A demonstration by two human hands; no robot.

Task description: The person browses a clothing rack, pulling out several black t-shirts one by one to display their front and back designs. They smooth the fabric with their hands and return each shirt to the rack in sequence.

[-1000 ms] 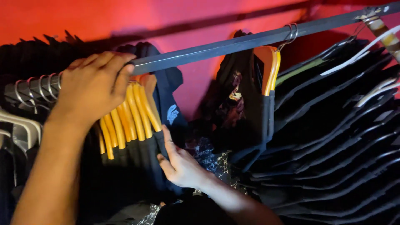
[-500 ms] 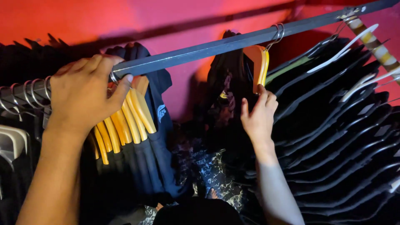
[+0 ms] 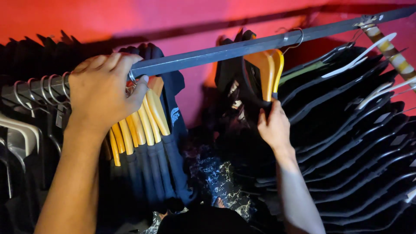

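Right hand (image 3: 274,125) fingers are closing on the dark garment (image 3: 242,86) under a lone wooden hanger (image 3: 266,71). Left hand (image 3: 102,91) is curling over the rail (image 3: 216,52), bunching hangers (image 3: 143,119). Step: spacing garments. Next likely needs sliding that hanger leftward.

A: Are any packages, signs or screens shown?

B: None are shown. Only a small pale-blue printed label (image 3: 175,116) is seen, left of centre, on a dark hanging garment (image 3: 175,143).
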